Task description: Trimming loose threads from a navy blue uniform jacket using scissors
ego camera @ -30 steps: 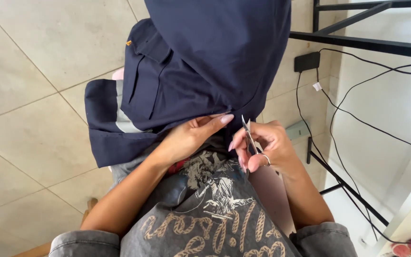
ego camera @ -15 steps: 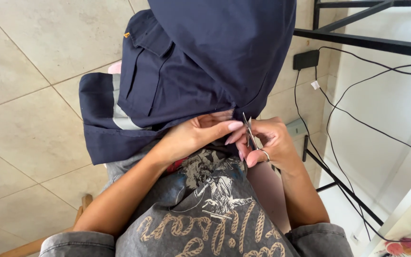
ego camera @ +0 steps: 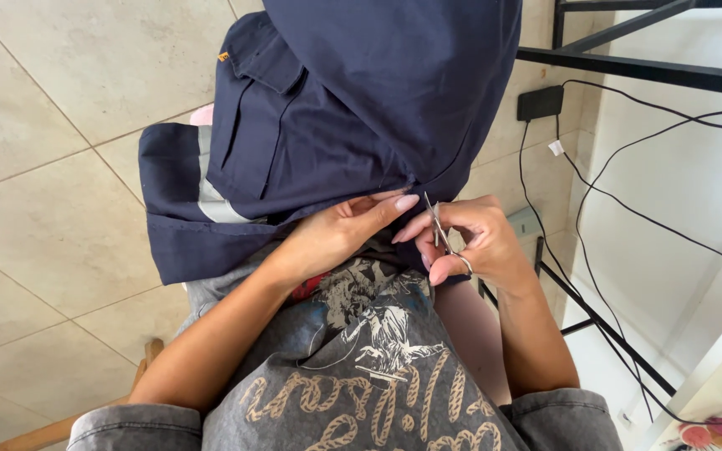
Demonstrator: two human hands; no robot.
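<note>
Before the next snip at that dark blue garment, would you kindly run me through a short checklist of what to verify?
1. Small metal snips held firmly in the right hand: ok.
2. Left hand pinching the navy garment at its edge beside the blades: ok.
3. Left fingers apart from the blade tips: not ok, they lie very close.
4. Thread or seam to be cut in plain sight: cannot tell, too small.
5. Garment hanging free of the black cables: ok.
</note>
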